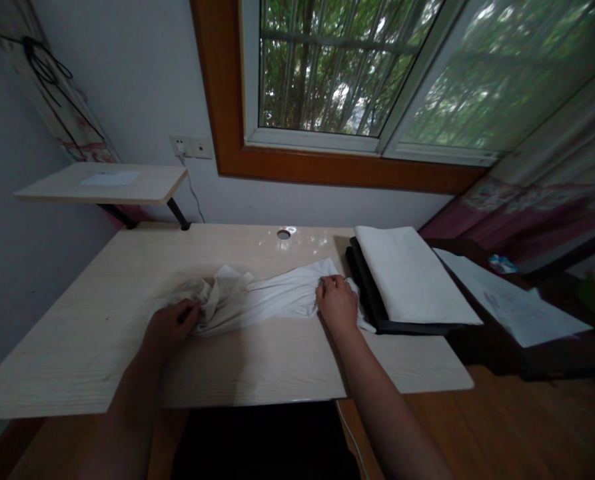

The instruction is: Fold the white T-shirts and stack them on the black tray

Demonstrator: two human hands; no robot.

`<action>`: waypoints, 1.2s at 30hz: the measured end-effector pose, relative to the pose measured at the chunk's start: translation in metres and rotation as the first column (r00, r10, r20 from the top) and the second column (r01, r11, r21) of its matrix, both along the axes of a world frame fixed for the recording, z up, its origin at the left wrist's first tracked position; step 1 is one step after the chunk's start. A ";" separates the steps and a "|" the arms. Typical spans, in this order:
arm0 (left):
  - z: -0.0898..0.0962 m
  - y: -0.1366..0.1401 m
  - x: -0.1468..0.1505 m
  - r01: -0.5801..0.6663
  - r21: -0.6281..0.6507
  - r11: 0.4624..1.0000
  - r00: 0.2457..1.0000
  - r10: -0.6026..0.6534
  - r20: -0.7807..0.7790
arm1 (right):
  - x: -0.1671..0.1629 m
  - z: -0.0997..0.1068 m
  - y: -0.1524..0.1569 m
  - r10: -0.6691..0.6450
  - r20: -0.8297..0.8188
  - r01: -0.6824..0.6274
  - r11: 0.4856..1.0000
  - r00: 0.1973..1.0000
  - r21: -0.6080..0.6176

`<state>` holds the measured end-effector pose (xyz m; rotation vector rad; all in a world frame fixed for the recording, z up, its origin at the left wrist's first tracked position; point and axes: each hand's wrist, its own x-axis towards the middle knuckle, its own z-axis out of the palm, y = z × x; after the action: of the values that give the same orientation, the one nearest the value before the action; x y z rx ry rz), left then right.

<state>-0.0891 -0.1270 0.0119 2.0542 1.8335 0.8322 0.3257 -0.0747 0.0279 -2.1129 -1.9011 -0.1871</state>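
A crumpled white cloth (277,293), perhaps a garment, lies stretched sideways across the pale wooden desk (102,320). Its left part is bunched and looks beige in the shade. My left hand (176,323) is closed on the bunched left end, with the fingers curled into the fabric. At the other end, my right hand (338,300) grips the cloth with bent fingers, close to the black edge of a stack on the right. Folds run between both hands. Some of the cloth's right end shows beyond my right hand and beside the stack.
A white sheet (417,277) tops black flat items (367,287) on the desk's right. More papers (517,297) lie farther right. A raised shelf (102,183) stands at the back left, a cable hole (284,235) lies at the back, and a window (347,67) is above.
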 end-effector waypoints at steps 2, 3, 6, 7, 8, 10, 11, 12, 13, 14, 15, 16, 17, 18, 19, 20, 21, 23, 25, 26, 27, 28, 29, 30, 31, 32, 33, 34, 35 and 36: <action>0.001 0.001 0.003 -0.047 0.076 0.996 0.995 0.054 -0.083 | 0.001 -0.001 -0.001 0.018 -0.004 -0.018 1.000 1.000 0.024; 0.003 0.001 0.005 -0.073 0.136 0.988 0.990 0.088 -0.111 | 0.002 -0.002 0.000 0.037 -0.012 -0.037 0.999 0.999 0.038; 0.011 0.005 0.008 -0.092 0.339 0.936 0.980 0.145 -0.134 | 0.002 -0.003 0.003 0.171 -0.052 -0.166 0.982 0.984 0.089; 0.015 0.008 0.009 -0.081 0.388 0.918 0.981 0.141 -0.130 | 0.002 -0.003 0.005 0.239 -0.070 -0.231 0.967 0.969 0.107; 0.019 0.011 0.011 -0.066 0.422 0.904 0.984 0.130 -0.125 | 0.000 -0.003 0.008 0.312 -0.091 -0.300 0.946 0.946 0.125; 0.028 0.021 0.017 -0.019 0.432 0.902 0.988 0.084 -0.130 | -0.006 -0.002 0.016 0.453 -0.132 -0.432 0.888 0.882 0.156; 0.033 0.027 0.022 0.008 0.409 0.913 0.988 0.055 -0.141 | -0.010 -0.001 0.020 0.514 -0.151 -0.491 0.855 0.845 0.166; 0.037 0.033 0.028 0.039 0.367 0.930 0.988 0.020 -0.156 | -0.016 -0.001 0.025 0.564 -0.168 -0.540 0.824 0.809 0.170; 0.041 0.039 0.035 0.068 0.309 0.949 0.985 -0.015 -0.170 | -0.022 -0.001 0.029 0.604 -0.181 -0.581 0.796 0.776 0.167; 0.044 0.044 0.044 0.080 0.240 0.967 0.983 -0.036 -0.181 | -0.029 0.000 0.034 0.636 -0.190 -0.616 0.772 0.748 0.157; 0.046 0.049 0.054 0.086 0.156 0.984 0.979 -0.054 -0.198 | -0.036 0.000 0.039 0.662 -0.195 -0.647 0.750 0.724 0.140; 0.048 0.053 0.064 0.087 0.071 0.994 0.969 -0.068 -0.236 | -0.043 0.001 0.043 0.685 -0.196 -0.676 0.727 0.702 0.118; 0.048 0.056 0.074 0.073 0.000 0.997 0.955 -0.070 -0.287 | -0.049 0.002 0.047 0.706 -0.193 -0.705 0.704 0.681 0.087; 0.047 0.058 0.084 0.057 -0.049 0.997 0.939 -0.070 -0.336 | -0.056 0.003 0.051 0.725 -0.189 -0.731 0.681 0.662 0.050; 0.045 0.061 0.093 0.047 -0.080 0.996 0.921 -0.075 -0.382 | -0.062 0.004 0.053 0.737 -0.188 -0.749 0.663 0.650 0.008; 0.042 0.063 0.100 0.052 -0.102 0.993 0.902 -0.090 -0.423 | -0.067 0.006 0.055 0.736 -0.190 -0.753 0.657 0.650 -0.035; 0.038 0.065 0.106 0.062 -0.113 0.992 0.885 -0.107 -0.453 | -0.071 0.007 0.057 0.715 -0.194 -0.737 0.671 0.672 -0.080; 0.031 0.071 0.113 0.094 -0.105 0.990 0.867 -0.133 -0.480 | -0.075 0.010 0.058 0.627 -0.199 -0.656 0.738 0.753 -0.158; 0.028 0.080 0.113 0.119 -0.049 0.992 0.884 -0.128 -0.450 | -0.074 0.012 0.060 0.527 -0.193 -0.559 0.804 0.827 -0.201; 0.028 0.086 0.111 0.116 -0.003 0.993 0.906 -0.107 -0.410 | -0.072 0.013 0.061 0.495 -0.189 -0.527 0.824 0.848 -0.209; 0.029 0.092 0.107 0.096 0.053 0.994 0.933 -0.071 -0.353 | -0.068 0.014 0.062 0.469 -0.185 -0.501 0.839 0.864 -0.213; 0.032 0.098 0.102 0.056 0.116 0.992 0.960 -0.022 -0.280 | -0.063 0.015 0.065 0.436 -0.181 -0.468 0.857 0.882 -0.216; 0.035 0.104 0.095 -0.005 0.179 0.984 0.981 0.039 -0.191 | -0.058 0.017 0.067 0.383 -0.178 -0.416 0.883 0.907 -0.220; 0.039 0.110 0.088 -0.082 0.237 0.968 0.990 0.107 -0.091 | -0.051 0.019 0.069 0.311 -0.174 -0.345 0.912 0.934 -0.220; 0.043 0.115 0.079 -0.166 0.283 0.945 0.986 0.169 0.012 | -0.043 0.022 0.072 0.230 -0.172 -0.265 0.940 0.958 -0.216; 0.047 0.119 0.070 -0.250 0.310 0.917 0.968 0.225 0.115 | -0.035 0.025 0.074 0.147 -0.175 -0.182 0.961 0.974 -0.206; 0.051 0.122 0.060 -0.333 0.320 0.887 0.938 0.275 0.212 | -0.026 0.028 0.075 0.076 -0.181 -0.111 0.976 0.980 -0.189; 0.053 0.124 0.050 -0.411 0.308 0.858 0.896 0.320 0.307 | -0.017 0.032 0.076 0.027 -0.193 -0.060 0.984 0.981 -0.169; 0.055 0.124 0.039 -0.489 0.277 0.827 0.839 0.360 0.408 | -0.008 0.035 0.076 -0.008 -0.211 -0.025 0.988 0.977 -0.150; 0.055 0.125 0.027 -0.550 0.236 0.801 0.772 0.381 0.509 | 0.001 0.037 0.074 -0.032 -0.237 0.000 0.991 0.971 -0.133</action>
<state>-0.0620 -0.0025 0.0672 1.3764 2.0537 1.7464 0.3269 -0.0008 0.0648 -2.1244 -1.7992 0.1877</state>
